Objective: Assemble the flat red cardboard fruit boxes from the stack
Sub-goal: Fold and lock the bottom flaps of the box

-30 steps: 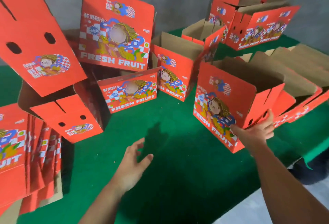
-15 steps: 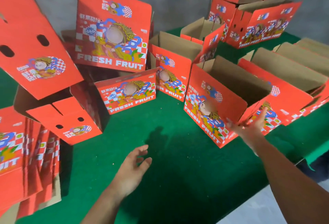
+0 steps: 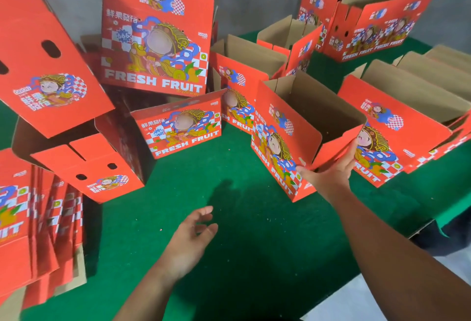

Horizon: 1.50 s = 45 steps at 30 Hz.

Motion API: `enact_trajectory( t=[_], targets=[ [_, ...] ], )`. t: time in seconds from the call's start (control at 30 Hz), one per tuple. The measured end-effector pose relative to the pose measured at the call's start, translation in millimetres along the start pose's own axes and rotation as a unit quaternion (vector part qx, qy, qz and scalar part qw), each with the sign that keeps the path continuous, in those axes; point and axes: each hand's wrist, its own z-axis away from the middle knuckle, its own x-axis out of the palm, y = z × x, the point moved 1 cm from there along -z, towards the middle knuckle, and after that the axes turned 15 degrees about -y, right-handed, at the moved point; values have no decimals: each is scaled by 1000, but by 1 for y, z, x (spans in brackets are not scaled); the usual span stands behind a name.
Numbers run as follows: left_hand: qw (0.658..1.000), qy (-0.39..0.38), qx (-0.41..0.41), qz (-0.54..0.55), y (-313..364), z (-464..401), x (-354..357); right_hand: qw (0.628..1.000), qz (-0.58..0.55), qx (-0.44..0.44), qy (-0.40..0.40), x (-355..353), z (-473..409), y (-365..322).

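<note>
On the green table, seen from the head camera, an opened red box stands tilted with its brown inside facing up and its printed front turned toward the person. The right hand is stretched out to this box's near corner: the fingers reach up along the short side panel and the thumb lies against the printed front, so the hand rests on the corner with fingers mostly straight, and no pinch on the cardboard shows. The left hand hovers above the green cloth, palm inward and fingers loosely spread, holding nothing and touching nothing. At the left edge lies the stack of flat boxes, red printed sheets leaning one against another over the table's edge. Behind it sits a box on its side with small oval holes in its panel, and a large red flap rises above that. A tall upright box with "FRESH FRUIT" lettering stands near the grey wall, with a lower box in front of it. More opened boxes lie just right of the held one, and a pile of boxes rises at the far right.
</note>
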Motion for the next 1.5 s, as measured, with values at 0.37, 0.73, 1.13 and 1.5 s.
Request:
enact_trajectory(
  t=[0.37,0.73,1.13,1.5],
  targets=[
    [1000,5,-27,10,-8,0,6,991,-56,70,98,-108,-47,38],
    [999,6,-18,27,21,-7,14,924,-255,283,-26,-14,-32,-30],
    [965,218,58,134,30,30,-50,956,-96,21,-276,195,106,-162],
    [862,495,-108,-34,-39,138,-219,837,9,-101,-537,372,251,-275]
  ],
)
